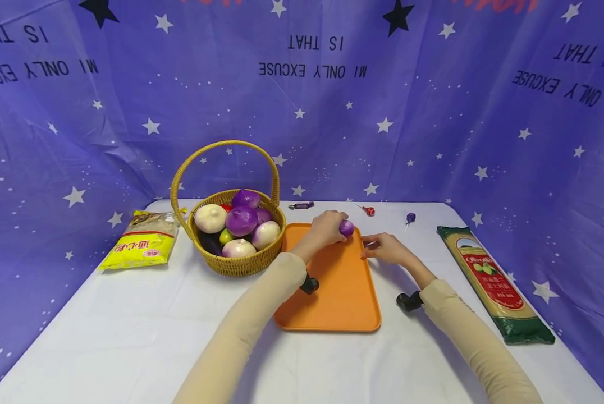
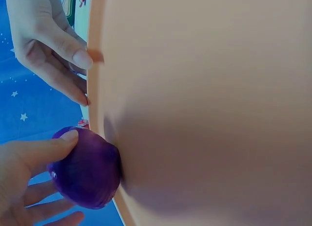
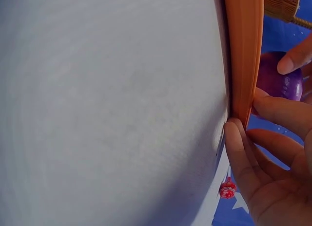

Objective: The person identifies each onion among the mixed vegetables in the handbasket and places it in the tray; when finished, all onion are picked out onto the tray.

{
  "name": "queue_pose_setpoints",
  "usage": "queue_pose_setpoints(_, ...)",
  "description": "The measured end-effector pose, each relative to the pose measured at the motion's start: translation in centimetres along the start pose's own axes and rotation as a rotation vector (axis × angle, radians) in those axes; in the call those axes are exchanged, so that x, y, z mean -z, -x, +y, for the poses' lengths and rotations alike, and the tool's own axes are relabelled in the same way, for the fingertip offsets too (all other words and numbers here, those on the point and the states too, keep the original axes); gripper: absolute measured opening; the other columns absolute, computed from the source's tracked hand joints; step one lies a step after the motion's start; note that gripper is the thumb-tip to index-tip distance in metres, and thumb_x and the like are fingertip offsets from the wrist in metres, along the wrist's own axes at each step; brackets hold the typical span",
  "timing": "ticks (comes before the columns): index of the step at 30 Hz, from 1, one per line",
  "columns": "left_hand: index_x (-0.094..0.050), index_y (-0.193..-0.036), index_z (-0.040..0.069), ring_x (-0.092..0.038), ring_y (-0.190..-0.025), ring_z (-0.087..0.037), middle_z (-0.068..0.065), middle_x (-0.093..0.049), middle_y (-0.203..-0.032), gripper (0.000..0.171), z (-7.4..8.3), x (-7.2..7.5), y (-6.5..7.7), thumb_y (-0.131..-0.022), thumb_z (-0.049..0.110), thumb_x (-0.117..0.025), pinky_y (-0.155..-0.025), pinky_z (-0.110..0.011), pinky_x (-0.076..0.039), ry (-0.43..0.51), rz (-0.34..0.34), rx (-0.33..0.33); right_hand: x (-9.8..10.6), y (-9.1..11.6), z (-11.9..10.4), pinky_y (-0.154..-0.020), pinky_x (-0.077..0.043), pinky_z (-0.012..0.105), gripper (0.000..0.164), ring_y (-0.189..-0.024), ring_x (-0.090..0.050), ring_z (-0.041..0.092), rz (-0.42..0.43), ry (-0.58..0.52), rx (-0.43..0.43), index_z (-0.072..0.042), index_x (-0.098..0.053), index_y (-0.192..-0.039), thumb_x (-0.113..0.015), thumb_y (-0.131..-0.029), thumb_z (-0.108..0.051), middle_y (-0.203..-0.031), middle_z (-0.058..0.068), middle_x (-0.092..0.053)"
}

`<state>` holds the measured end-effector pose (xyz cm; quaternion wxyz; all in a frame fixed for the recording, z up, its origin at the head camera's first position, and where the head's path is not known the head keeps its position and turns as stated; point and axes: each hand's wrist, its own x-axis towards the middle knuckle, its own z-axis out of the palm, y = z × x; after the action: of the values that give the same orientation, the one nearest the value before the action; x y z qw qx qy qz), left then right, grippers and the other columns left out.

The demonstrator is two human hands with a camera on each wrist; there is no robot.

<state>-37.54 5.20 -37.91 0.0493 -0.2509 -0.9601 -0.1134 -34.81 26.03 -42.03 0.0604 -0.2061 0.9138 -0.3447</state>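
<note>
at the far right corner of the orange tray (image 1: 334, 292), the left hand (image 1: 327, 228) holds a purple onion (image 1: 347, 228). the right hand (image 1: 389, 248) pinches the tray's right rim between thumb and fingers.

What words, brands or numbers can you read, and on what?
"IS THAT": backdrop, upside down.
"ONLY EXCUSE": backdrop, upside down.
"通心粉": yellow bag.
"Olivoilà": green pack.
Too small or blurred: other print on yellow bag and green pack.
Cut off, unreadable: backdrop's red letters.
</note>
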Motion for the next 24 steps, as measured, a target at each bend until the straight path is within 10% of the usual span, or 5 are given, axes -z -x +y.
queue_pose_setpoints(12, -0.056, -0.137, 0.016, -0.051, -0.125, -0.024, -0.003, -0.054, -0.138, 0.062, -1.2, 3.1, 2.9, -0.081, 0.03, -0.079, -0.096, -0.04, -0.047, 0.024, 0.048, -0.089, -0.1, 0.0, 0.1, -0.085, -0.052, 0.041, 0.055, -0.102, -0.065, 0.032, 0.004, 0.01, 0.001, 0.009, -0.054, -0.131, -0.074, -0.085, -0.015, -0.11, 0.021, -0.068)
queue_pose_setpoints(24, -0.058, -0.134, 0.015, -0.05, -0.125, -0.026, -0.007, -0.055, -0.137, 0.058, -7.8, 9.9, 10.1, -0.08, 0.026, -0.078, -0.096, -0.045, -0.047, 0.027, 0.142, -0.108, 0.0, -0.1, 0.2, -0.085, -0.052, 0.041, 0.056, -0.103, -0.065, 0.033, -0.003, -0.008, 0.001, 0.01, -0.053, -0.131, -0.074, -0.085, -0.015, -0.111, 0.022, -0.067)
